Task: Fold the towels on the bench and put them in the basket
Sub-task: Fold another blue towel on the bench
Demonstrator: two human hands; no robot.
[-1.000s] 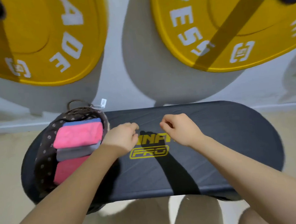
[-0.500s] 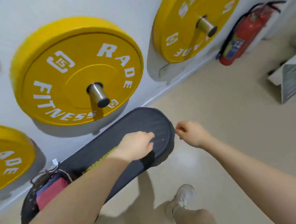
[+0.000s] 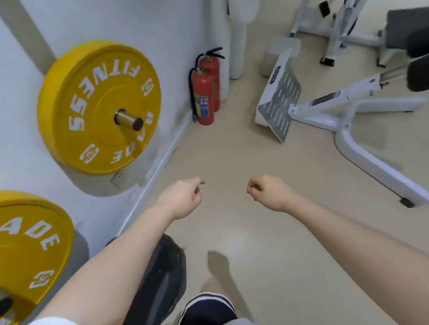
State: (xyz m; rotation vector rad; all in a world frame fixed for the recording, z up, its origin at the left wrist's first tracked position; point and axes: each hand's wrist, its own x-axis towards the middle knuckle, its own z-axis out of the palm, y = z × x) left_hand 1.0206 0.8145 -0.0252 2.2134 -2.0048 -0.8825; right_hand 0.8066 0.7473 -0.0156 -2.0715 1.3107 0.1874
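Note:
Only the right end of the black bench [image 3: 161, 277] shows, at the lower left under my left forearm. The basket and the towels are out of view. My left hand [image 3: 183, 199] and my right hand [image 3: 268, 191] hover side by side over the beige floor, well past the bench end. Both are loosely curled with the fingers closed, and neither holds anything.
Two yellow weight plates [image 3: 98, 108] hang on pegs on the white wall at the left. Red fire extinguishers [image 3: 203, 90] stand in the corner. A white exercise machine [image 3: 345, 121] with a footplate spreads across the floor at the right. My foot [image 3: 207, 312] is below.
My view has swung right, away from the bench; the basket with its pink and grey towels has left the frame. Both hands have come off the bench and now hover over the floor.

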